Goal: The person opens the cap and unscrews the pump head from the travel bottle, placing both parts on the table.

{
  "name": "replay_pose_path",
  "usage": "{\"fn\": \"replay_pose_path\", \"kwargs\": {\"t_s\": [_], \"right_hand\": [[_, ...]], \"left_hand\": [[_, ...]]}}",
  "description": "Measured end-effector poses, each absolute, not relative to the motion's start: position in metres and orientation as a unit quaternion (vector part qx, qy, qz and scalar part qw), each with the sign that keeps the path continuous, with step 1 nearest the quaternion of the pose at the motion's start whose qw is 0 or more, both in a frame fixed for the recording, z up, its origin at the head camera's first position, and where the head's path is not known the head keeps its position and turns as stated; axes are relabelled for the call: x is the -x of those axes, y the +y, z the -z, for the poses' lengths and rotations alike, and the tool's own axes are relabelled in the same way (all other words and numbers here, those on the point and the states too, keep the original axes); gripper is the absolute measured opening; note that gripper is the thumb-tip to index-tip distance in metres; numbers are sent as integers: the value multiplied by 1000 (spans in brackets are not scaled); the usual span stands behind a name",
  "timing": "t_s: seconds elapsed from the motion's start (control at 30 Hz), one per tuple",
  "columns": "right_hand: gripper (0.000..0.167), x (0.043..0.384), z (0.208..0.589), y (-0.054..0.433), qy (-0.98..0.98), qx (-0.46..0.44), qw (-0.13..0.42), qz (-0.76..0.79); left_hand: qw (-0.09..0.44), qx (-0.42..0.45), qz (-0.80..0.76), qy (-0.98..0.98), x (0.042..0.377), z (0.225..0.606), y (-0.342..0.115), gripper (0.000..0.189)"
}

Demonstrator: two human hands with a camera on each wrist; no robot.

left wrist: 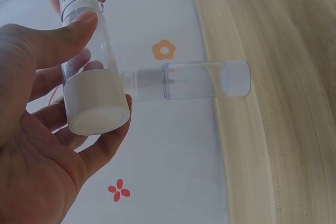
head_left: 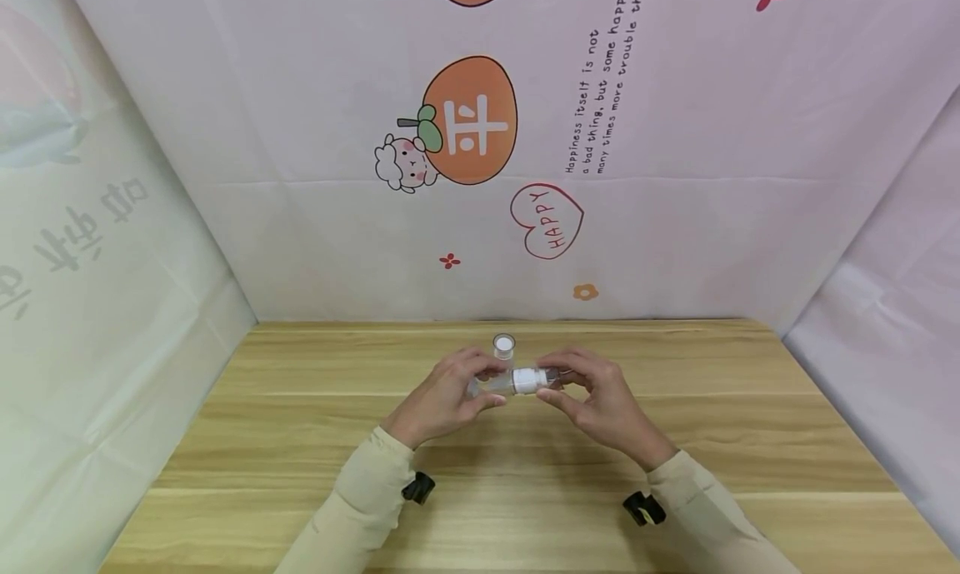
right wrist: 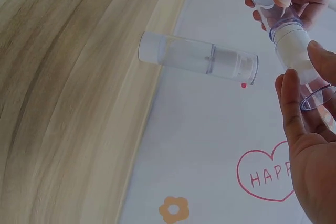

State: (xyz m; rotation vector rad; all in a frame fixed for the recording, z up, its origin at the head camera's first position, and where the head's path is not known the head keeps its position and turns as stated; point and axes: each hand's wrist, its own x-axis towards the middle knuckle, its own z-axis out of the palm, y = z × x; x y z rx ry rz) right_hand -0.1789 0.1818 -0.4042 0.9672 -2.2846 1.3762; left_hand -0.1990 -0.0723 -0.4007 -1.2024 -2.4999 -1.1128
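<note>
My left hand (head_left: pixel 450 391) grips a clear cosmetic bottle (left wrist: pixel 97 100) by its transparent body, thumb along the side. Its white base faces the left wrist camera. The bottle lies roughly level, raised above the table. At its other end, my right hand (head_left: pixel 600 395) holds the clear cap (right wrist: pixel 315 95) between thumb and fingers, beside the white collar (right wrist: pixel 293 45). Whether the cap is fully seated is hard to tell. Just behind the hands, a second, similar clear bottle (right wrist: pixel 184 53) stands upright on the table with a white base.
The wood-grain table (head_left: pixel 525 507) extends around both hands. A printed white cloth (head_left: pixel 337 249) hangs behind its back edge, with more cloth at the left and right sides. Black wrist mounts (head_left: pixel 418 487) sit at both sleeves.
</note>
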Motion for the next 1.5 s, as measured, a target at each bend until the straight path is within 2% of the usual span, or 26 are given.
{"fn": "replay_pose_path", "kwargs": {"t_s": [0.83,1.13,1.5], "right_hand": [[36,181,408,200,-802,-304,153,-491],[39,185,412,212,-815,-291,169,-472],[35,196,422,230,-850,-265,181,-417]], "left_hand": [[76,351,360,-861,199,410,-79,35],[82,345,357,-864,198,413,-81,33],[52,327,364,-870,195,415,-81,33]]}}
